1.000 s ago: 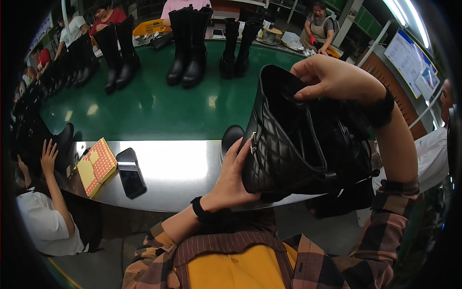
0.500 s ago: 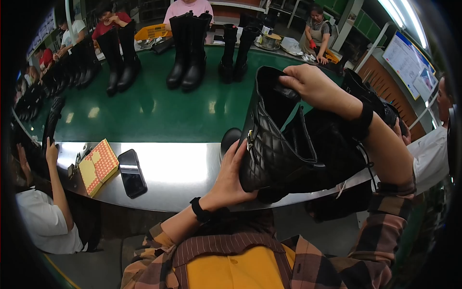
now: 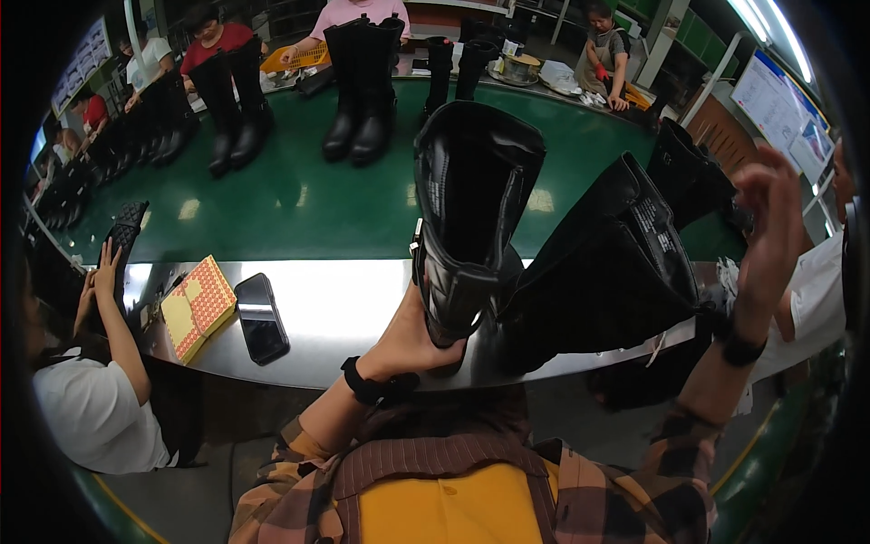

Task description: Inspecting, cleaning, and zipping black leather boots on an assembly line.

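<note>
My left hand (image 3: 399, 340) is wrapped round the shaft of a black quilted boot (image 3: 444, 299) with a small metal buckle. That boot is upright over the steel edge of the table, its wide opening facing up at me. Close by on its right, a second black boot (image 3: 580, 281) leans to the right, showing a printed lining. My right hand (image 3: 768, 236), somewhat blurred, is raised to the right of both boots. Its fingers look loosely bent and apart, with nothing visible in them.
A black phone (image 3: 262, 317) and a yellow-and-red patterned booklet (image 3: 199, 308) lie on the steel edge (image 3: 353, 308). Pairs of black boots (image 3: 358, 100) stand across the green surface (image 3: 299, 218). Co-workers sit left and right; a left-hand worker touches a quilted boot (image 3: 124, 236).
My right hand has let go of the quilted boot's top and moved right. The boot has turned more upright in my left hand, opening toward me. The second boot shows more fully.
</note>
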Available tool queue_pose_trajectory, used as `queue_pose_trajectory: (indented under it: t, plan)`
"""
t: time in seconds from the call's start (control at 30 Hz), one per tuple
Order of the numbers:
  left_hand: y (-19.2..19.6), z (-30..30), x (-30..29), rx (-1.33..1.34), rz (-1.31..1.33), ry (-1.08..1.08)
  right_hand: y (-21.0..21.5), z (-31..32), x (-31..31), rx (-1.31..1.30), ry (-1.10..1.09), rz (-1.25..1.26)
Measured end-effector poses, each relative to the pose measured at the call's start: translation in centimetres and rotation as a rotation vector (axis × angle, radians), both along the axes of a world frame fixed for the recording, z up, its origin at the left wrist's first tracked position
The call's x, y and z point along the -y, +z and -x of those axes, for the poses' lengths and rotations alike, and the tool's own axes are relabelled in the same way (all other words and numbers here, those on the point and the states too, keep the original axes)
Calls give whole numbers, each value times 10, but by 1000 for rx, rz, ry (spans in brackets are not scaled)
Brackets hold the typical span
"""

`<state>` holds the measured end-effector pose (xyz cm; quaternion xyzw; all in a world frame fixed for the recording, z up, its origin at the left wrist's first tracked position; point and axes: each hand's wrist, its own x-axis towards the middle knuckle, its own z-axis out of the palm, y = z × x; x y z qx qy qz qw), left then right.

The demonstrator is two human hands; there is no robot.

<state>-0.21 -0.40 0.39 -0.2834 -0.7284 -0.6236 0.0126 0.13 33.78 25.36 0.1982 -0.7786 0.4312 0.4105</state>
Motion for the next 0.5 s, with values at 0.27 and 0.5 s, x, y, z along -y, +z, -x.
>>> queue_pose_trajectory:
  t: [0.27,0.5]
  plan:
    - [-31,-29,-11,43,115,260,-292,-78,68,397,113,211]
    - [-45,-26,4,9,89,250,-302,-43,78,642,-44,267]
